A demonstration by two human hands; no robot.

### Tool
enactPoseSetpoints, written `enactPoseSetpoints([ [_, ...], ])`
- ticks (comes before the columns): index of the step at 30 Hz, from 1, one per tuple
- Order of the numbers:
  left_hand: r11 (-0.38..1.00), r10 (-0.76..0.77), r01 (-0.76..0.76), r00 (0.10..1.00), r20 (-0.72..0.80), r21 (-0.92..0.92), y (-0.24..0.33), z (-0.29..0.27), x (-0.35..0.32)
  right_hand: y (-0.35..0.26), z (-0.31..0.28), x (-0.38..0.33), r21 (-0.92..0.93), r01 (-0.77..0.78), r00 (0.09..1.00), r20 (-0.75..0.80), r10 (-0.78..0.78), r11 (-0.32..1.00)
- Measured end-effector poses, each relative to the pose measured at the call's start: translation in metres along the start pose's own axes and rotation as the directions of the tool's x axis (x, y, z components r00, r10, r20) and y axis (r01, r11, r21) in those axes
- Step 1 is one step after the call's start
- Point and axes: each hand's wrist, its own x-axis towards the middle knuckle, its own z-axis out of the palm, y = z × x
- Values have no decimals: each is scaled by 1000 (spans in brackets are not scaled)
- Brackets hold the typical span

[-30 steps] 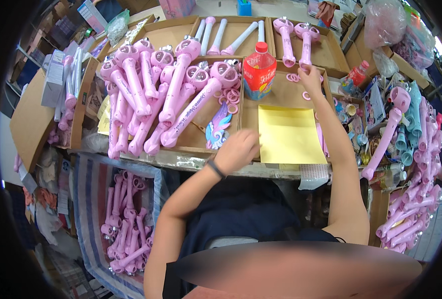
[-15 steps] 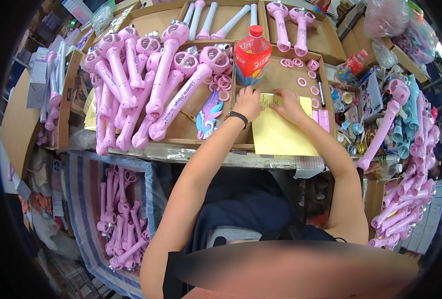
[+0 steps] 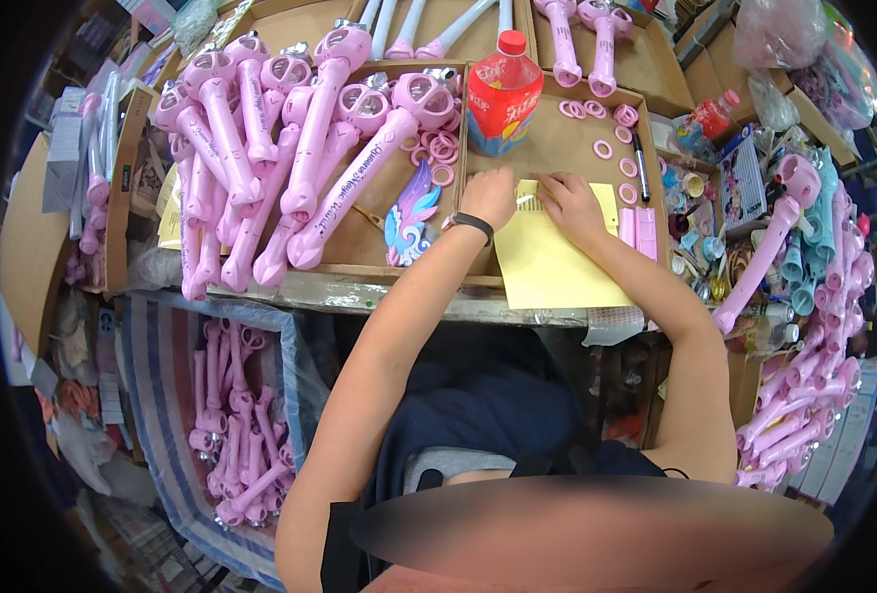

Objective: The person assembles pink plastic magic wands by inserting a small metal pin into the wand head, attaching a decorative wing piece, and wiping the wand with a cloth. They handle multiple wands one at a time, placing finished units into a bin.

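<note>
A yellow sheet of paper (image 3: 562,262) lies over the front of a cardboard tray, with a small patch of dark print near its top edge. My left hand (image 3: 488,198), a dark band at its wrist, is at the sheet's upper left edge. Its fingers are curled together, and whatever they pinch is hidden. On the sheet's upper right part rests my right hand (image 3: 575,210), fingers stretched out beside the printed patch. Behind my left hand stands a red drink bottle (image 3: 503,94). Pink rings (image 3: 603,149) and a black pen (image 3: 641,168) lie right of it.
Pink toy wands (image 3: 310,148) are piled in the left tray, beside a purple-and-blue wing-shaped piece (image 3: 412,217). More wands fill a striped bag (image 3: 157,395) below left. Small bottles and parts crowd the right, near another hanging wand (image 3: 759,252).
My left hand has drawn slightly left, away from the printed patch, and its fingers have curled in. My right hand stays on the sheet. The view has shifted slightly.
</note>
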Motion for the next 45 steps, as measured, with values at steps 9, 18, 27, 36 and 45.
enactPoseSetpoints([
  [9,998,15,-11,998,-64,56,2,0,-3,2,-7,-5,50,81,997,-16,-80,995],
  [18,996,-2,6,999,-46,87,1,2,0,55,1,-6,863,-425,879,323,350,271],
  [27,916,400,-335,735,-547,220,9,-57,2,64,2,3,955,-214,706,297,643,-207],
  [36,742,-598,640,767,-234,200,-147,-210,21,64,2,8,943,-286,693,326,643,-170],
  [45,874,-406,272,864,-298,-402,-95,-244,-15,23,-41,37,822,-220,906,-27,421,526],
])
